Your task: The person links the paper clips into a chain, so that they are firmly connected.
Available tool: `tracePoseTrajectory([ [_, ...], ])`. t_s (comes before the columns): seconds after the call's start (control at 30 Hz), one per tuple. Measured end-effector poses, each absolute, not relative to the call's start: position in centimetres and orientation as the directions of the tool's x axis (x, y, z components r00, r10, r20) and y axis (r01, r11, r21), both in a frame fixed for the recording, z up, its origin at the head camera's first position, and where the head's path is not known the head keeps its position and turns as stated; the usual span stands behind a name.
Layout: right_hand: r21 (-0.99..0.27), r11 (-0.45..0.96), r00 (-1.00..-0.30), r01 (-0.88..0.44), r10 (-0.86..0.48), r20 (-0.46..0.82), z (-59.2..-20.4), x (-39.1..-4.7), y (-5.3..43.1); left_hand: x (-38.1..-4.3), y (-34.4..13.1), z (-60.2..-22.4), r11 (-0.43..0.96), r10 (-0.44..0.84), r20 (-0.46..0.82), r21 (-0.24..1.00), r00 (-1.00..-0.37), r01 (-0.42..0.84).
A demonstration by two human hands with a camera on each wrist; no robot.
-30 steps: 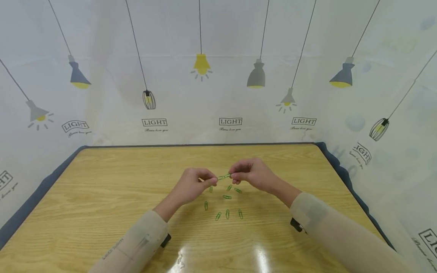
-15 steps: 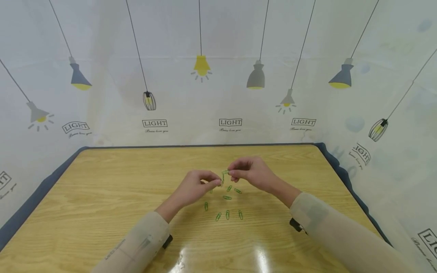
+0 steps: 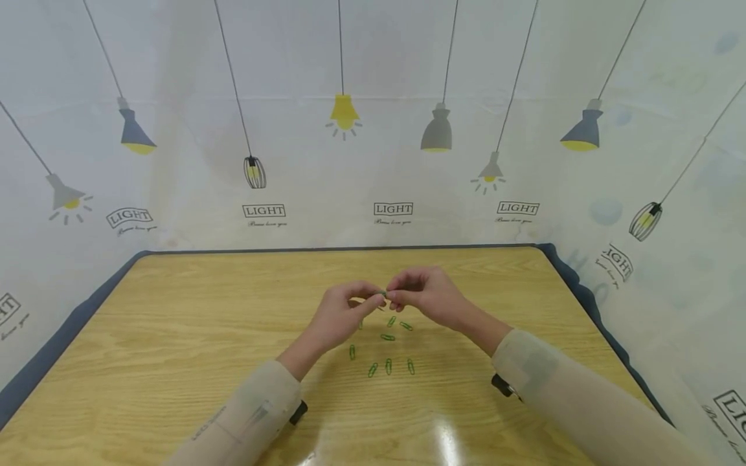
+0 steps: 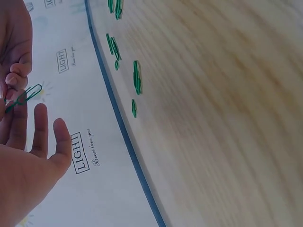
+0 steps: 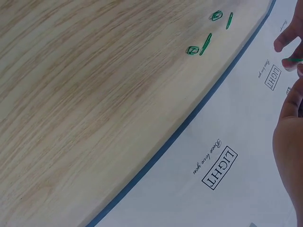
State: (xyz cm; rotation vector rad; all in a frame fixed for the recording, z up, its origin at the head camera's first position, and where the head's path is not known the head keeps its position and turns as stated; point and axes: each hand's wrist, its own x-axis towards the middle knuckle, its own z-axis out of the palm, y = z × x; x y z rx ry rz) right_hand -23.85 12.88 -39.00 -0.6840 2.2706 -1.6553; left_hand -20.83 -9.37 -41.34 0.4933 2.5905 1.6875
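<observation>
Over the middle of the table, my left hand [image 3: 340,315] and my right hand [image 3: 430,299] meet at the fingertips. Each pinches a green paper clip between thumb and fingers. In the left wrist view one green paper clip [image 4: 34,91] sticks out past the left fingers, its loop end free. Fingertips cover most of both clips where they come together. Just below the hands lie several loose green paper clips, among them a sideways one [image 3: 387,337], one to the left [image 3: 352,352] and one at the right front [image 3: 410,366].
The wooden table [image 3: 175,323] has a dark blue edge [image 3: 326,248] along its back and sides. Behind it hangs a pale cloth [image 3: 303,129] printed with lamps and the word LIGHT.
The left hand dipped with its clip while the two clips hung at an angle, then rose and moved right to the right fingertips. The right hand stayed nearly still. Loose clips unchanged.
</observation>
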Motion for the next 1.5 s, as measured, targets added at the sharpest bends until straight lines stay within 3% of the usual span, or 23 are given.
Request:
tracePoseTrajectory([
  [0.6, -0.933, 0.26, -0.85, -0.249, -0.521, 0.082, -39.2, -24.0, 13.0, -20.8, -9.6, -41.6, 0.449, 0.233, 0.243, 0.832, -0.942, 0.326],
  [0.97, -0.882, 0.374, -0.871, -0.286, -0.485, 0.077, -40.7, -25.6, 14.1, -21.0, -10.0, -42.1, 0.422, 0.148, 0.244, 0.861, -0.958, 0.284],
  [1.33, -0.754, 0.62, -0.882, -0.219, -0.455, -0.119, -44.2, -26.6, 15.3, -20.7, -10.3, -41.9, 0.36, 0.143, 0.239, 0.891, -0.961, 0.275],
  [1.5, -0.722, 0.647, -0.853, -0.245, -0.498, -0.158, -45.0, -27.0, 15.9, -20.5, -10.4, -41.9, 0.354, 0.14, 0.23, 0.897, -0.963, 0.266],
])
